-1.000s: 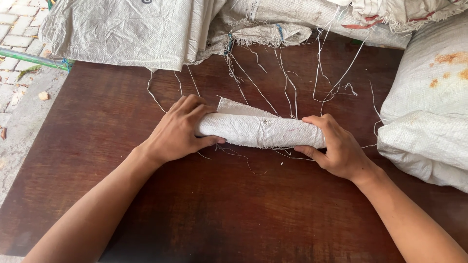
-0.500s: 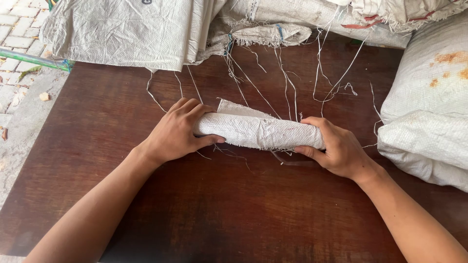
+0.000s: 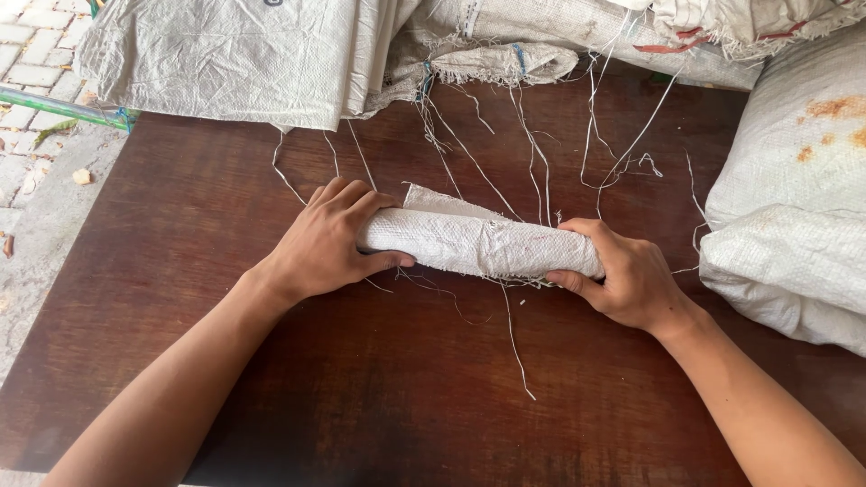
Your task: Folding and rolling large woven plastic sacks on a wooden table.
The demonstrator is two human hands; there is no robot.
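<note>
Soft, even daylight all round, bright without harshness. A faint sheen sits on the dark table [image 3: 379, 397] below the left hand [image 3: 320, 248]; shadows under both hands are thin and diffuse. Focus holds sharp throughout; beyond the right hand [image 3: 627, 275], the edges perhaps bow slightly.

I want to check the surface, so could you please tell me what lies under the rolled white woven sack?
Under the rolled white woven sack lies the dark brown wooden table, with loose white threads trailing out. The strip directly beneath the roll is covered.
</note>
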